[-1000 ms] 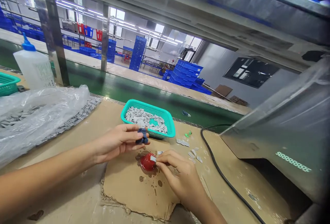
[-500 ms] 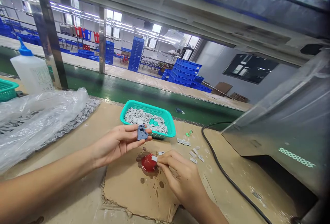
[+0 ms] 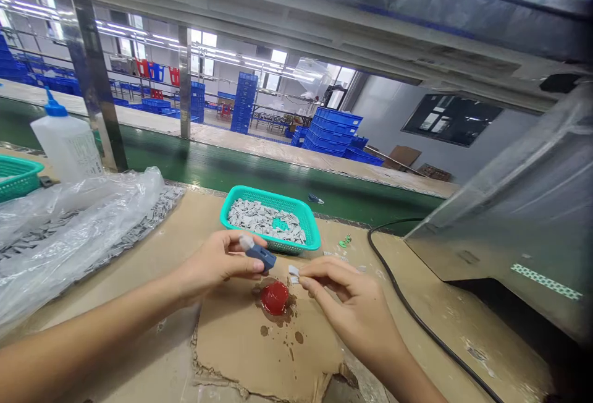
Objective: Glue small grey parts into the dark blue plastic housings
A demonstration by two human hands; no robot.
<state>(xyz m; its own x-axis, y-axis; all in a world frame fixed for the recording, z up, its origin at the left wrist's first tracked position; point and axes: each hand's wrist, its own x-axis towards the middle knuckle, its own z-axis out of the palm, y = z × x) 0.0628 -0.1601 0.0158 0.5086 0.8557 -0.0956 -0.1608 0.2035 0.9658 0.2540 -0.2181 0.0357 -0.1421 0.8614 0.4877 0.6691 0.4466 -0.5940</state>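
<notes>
Between the thumb and fingers of my left hand (image 3: 227, 258) is a dark blue plastic part (image 3: 260, 257) with a pale tip, held tilted above the cardboard. My right hand (image 3: 354, 298) pinches a small light grey plastic piece (image 3: 293, 271), a short way right of the blue part and apart from it. Below and between both hands, a glossy red dome (image 3: 275, 298) sits wet on a cardboard sheet (image 3: 250, 353) with dark stains around it. Another small grey piece shows just by my right fingertips, partly hidden.
A green basket (image 3: 316, 230) of grey pieces stands behind my hands. At left are a clear plastic bag (image 3: 92, 217) of grey parts and a blue-capped bottle (image 3: 69, 143). A black cable (image 3: 407, 304) runs along the right, beside a metal housing (image 3: 500, 205).
My left hand has turned the blue part over, from its hollow face to its outer side. My right hand has lifted the grey piece up and right, off the red dome.
</notes>
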